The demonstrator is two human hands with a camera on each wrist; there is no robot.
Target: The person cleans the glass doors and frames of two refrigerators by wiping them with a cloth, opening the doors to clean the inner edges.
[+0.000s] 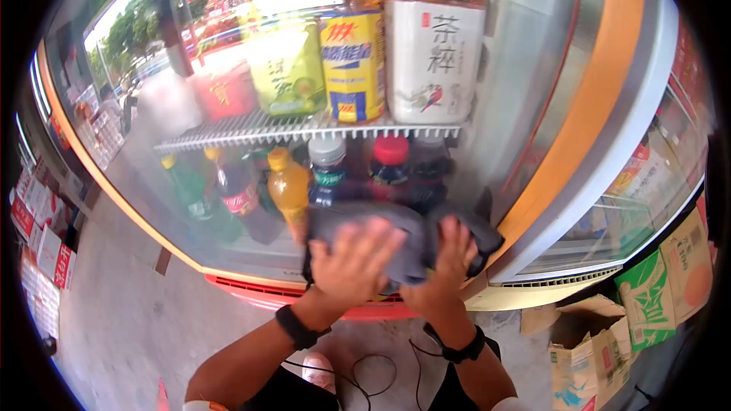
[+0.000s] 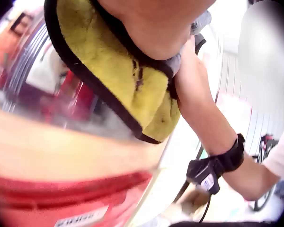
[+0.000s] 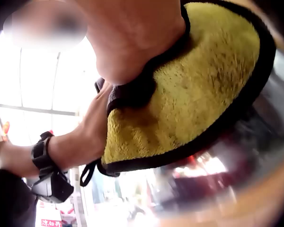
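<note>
Head view shows dark cloth (image 1: 410,240) against cooler glass (image 1: 502,137), grey floor (image 1: 122,281) below.

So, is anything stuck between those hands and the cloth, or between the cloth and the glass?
Nothing visible: the left hand and right hand both rest directly on the cloth, which seems to lie against the glass. The bottles stand behind the glass, out of the way.

grey floor (image 1: 122,266), cartons (image 1: 55,257) stacked at left, cardboard box (image 1: 572,365) at right, bright light
</note>
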